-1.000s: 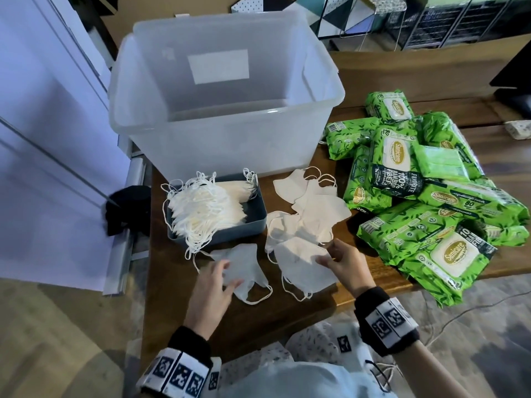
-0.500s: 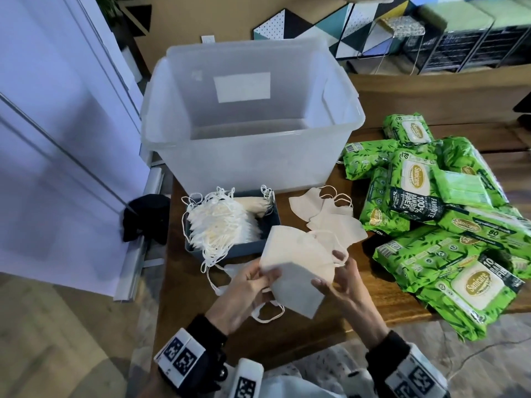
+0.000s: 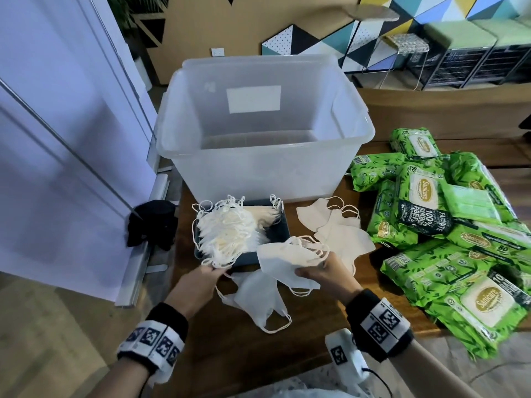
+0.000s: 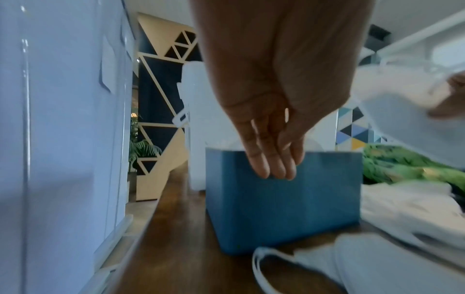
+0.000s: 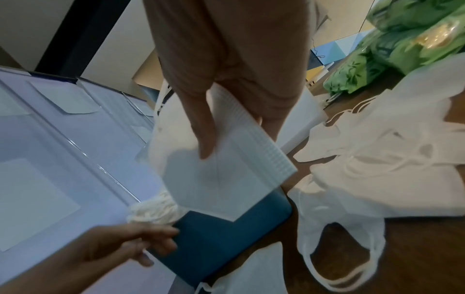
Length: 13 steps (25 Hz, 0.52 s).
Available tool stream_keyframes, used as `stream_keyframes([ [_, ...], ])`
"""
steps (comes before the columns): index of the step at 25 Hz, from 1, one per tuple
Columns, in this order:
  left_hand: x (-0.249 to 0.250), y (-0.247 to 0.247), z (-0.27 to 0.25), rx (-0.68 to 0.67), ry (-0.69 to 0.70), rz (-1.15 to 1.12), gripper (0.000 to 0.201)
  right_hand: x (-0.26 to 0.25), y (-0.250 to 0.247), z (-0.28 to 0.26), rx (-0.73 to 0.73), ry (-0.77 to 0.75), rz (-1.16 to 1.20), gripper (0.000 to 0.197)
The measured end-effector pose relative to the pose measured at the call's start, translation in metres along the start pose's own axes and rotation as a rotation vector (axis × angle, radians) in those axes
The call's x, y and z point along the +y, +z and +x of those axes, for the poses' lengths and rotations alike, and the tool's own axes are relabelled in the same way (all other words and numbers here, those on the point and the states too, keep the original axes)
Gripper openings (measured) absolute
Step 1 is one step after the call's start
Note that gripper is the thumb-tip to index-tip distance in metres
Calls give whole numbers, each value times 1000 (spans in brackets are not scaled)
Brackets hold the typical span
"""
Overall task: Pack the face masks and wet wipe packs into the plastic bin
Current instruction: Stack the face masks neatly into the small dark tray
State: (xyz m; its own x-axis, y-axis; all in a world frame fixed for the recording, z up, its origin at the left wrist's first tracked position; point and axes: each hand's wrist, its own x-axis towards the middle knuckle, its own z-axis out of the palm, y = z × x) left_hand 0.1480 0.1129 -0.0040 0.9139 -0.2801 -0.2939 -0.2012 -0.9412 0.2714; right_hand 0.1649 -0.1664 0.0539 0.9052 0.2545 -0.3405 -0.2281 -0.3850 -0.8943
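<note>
White masks [image 3: 287, 261] are being pinched in the right hand [image 3: 324, 275], thumb [image 5: 203, 129] lying flat on top of the folded stack and the other fingers curled underneath, ear loops trailing off the far side. That hand is hovering just above the table [image 3: 316, 320], palm turned inward, wrist bearing a black marker band. Fingers [image 4: 271, 161] of the left hand [image 3: 198, 280] are hanging straight and loosely together, gripping nothing, their tips reaching the near edge of the blue tray [image 3: 250, 258]; whether they are actually touching it or the loops spilling over it is not clear. The left forearm is coming in low from the near edge of the table, also banded. Inside the tray a thick bundle of masks [image 3: 227, 234] is standing on edge. One loose mask [image 3: 258, 297] is lying flat on the wood between the two hands, and several more [image 3: 339, 231] are lying just right of the tray. Behind the tray the clear bin [image 3: 264, 133] is standing upright with nothing visible inside. Green wipe packs [image 3: 448, 239] are piled on the right side of the table, apart from the bin.
</note>
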Motion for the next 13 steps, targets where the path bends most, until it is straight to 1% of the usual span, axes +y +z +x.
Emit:
stream_keyframes([
  [1, -4, -10, 3, 108, 83, -64, 52, -3, 0, 5, -3, -18, -26, 31],
  [2, -7, -21, 7, 166, 146, -114, 51, -8, 0, 10, -4, -39, -61, 26],
  [3, -10, -30, 12, 164, 175, -150, 51, -12, 1, 17, -7, -60, -88, 21],
  [4, -11, -38, 19, 122, 182, -165, 50, -19, 2, 25, -6, -89, -110, 17],
  [5, -12, -43, 26, 83, 192, -171, 50, -23, 3, 35, -3, -125, -126, 18],
  [7, -12, -50, 37, 81, 216, -167, 49, -33, 11, 56, 1, -187, -192, 26],
  [9, -16, -53, 43, 56, 146, -211, 54, -36, 23, 75, 7, -197, -316, 31],
  [11, -20, -57, 45, 22, 70, -282, 59, -30, 32, 90, 25, -209, -379, 28],
  [13, -21, -63, 49, 8, 79, -340, 62, -22, 38, 96, 73, -248, -385, 23],
])
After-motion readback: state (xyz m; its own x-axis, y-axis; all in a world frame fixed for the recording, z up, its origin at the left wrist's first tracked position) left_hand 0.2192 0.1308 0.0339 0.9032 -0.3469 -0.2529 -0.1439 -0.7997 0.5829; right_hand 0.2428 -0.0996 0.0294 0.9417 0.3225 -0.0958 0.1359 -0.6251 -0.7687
